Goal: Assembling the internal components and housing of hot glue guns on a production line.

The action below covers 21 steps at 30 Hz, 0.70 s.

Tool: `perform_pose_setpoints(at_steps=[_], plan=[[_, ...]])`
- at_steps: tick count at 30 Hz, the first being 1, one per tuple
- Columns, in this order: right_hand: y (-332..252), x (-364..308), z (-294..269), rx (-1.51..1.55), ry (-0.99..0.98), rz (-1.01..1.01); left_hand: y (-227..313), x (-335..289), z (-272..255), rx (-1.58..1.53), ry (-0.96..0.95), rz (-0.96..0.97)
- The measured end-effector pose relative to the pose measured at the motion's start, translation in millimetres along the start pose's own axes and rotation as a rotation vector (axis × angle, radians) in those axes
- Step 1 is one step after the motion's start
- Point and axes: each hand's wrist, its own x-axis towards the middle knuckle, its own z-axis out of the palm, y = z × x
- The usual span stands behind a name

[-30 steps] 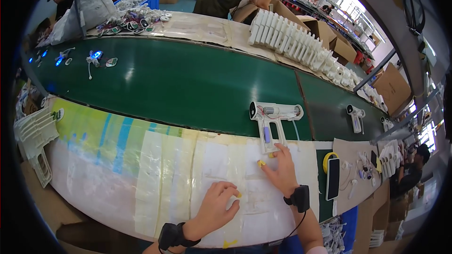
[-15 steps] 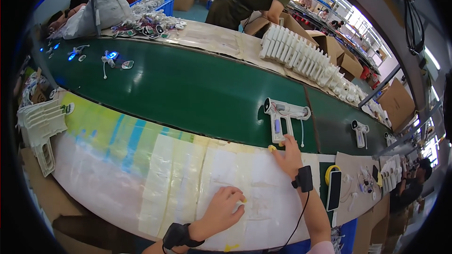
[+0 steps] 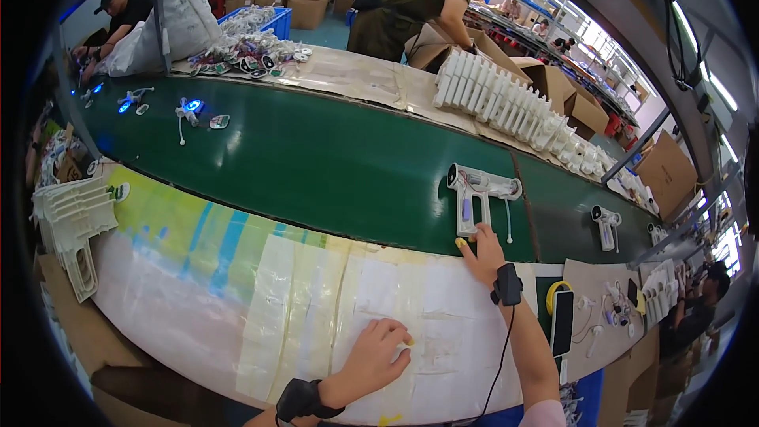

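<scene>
My right hand (image 3: pixel 485 259) reaches to the near edge of the green conveyor belt (image 3: pixel 332 166), thumb and fingers apart. Its fingertips are at the handle end of a white gun-shaped plastic housing (image 3: pixel 484 183), an open half shell with a motor, wires and a purple part inside. Whether they touch it I cannot tell. Over the paper-covered worktop (image 3: pixel 300 308), my left hand (image 3: pixel 373 357) rests with fingers loosely bent, thumb apart, and nothing visible in it. Yellow covers show on some fingertips, and both wrists wear black bands.
White shells (image 3: pixel 75 221) are stacked at the left. Blue-lit circuit parts (image 3: pixel 190 108) lie on the belt's left; another housing (image 3: pixel 606 225) is at its right. A row of white shells (image 3: pixel 498 91) lines the far ledge. A phone (image 3: pixel 562 323) and yellow tape roll (image 3: pixel 556 297) sit right.
The view has shifted slightly. My right hand stays near the housing's handle, and my left hand keeps its place on the worktop. The person across the belt has shifted slightly.
</scene>
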Motion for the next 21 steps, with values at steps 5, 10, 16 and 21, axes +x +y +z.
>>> perform_pose_setpoints(at_steps=[5,10,16,21], plan=[[-1,-5,-10,0.013,-0.077,0.071,1,0,0,0.016,-0.006,0.012],[-18,-24,-22,-0.092,-0.118,0.146,3,1,-2,0.051,-0.012,0.007],[-103,-95,-24,0.017,-0.075,-0.196,8,2,-3,0.274,0.027,0.014],[-145,-130,-35,0.086,-0.159,-0.306,6,7,-8,-0.43,0.064,-0.243]])
